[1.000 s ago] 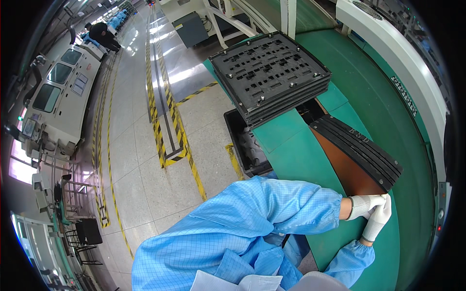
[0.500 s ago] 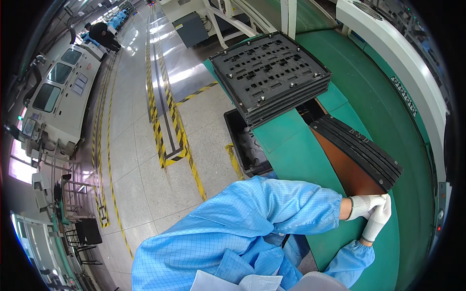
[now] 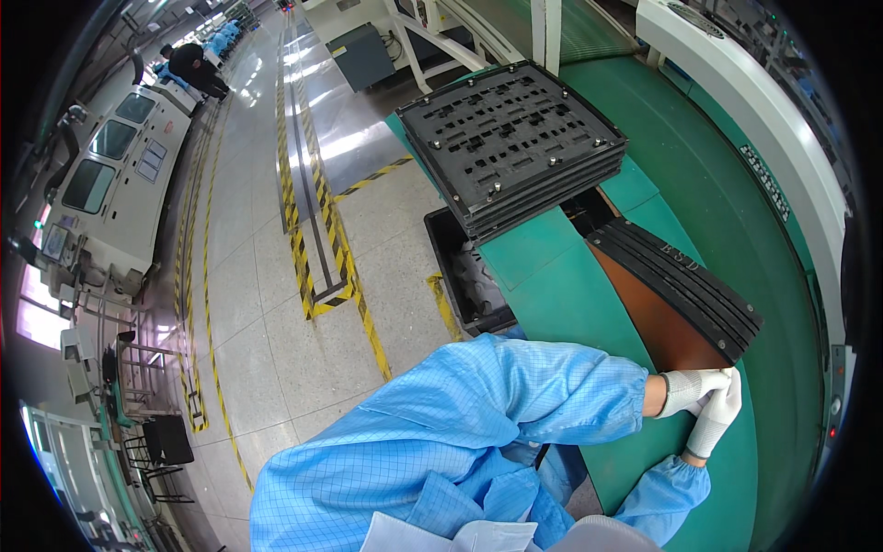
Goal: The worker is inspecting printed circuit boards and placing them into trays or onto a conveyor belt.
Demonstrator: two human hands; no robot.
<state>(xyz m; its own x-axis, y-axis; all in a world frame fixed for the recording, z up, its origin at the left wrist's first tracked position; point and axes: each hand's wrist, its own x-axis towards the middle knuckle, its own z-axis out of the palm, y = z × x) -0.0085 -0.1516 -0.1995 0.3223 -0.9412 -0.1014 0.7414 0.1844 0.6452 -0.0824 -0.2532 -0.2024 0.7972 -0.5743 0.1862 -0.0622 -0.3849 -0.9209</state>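
Both my hands wear white knit gloves and meet at the near corner of a black-edged case with a brown side panel (image 3: 648, 308). My left hand (image 3: 692, 390) reaches across from the left, its glove right below the panel's lower edge. My right hand (image 3: 721, 414) comes up from below and overlaps the left one, its upper part close by the case's corner. The fingers of both hands are mostly hidden by each other and by the case, so whether they grip anything does not show.
A stack of black slotted trays with metal studs (image 3: 515, 138) rests on the green mat (image 3: 543, 267). Beneath its near side is a black bin (image 3: 469, 281) with grey pieces. A white curved machine frame (image 3: 773, 120) borders the right. Yellow-black tape (image 3: 308, 267) marks the floor.
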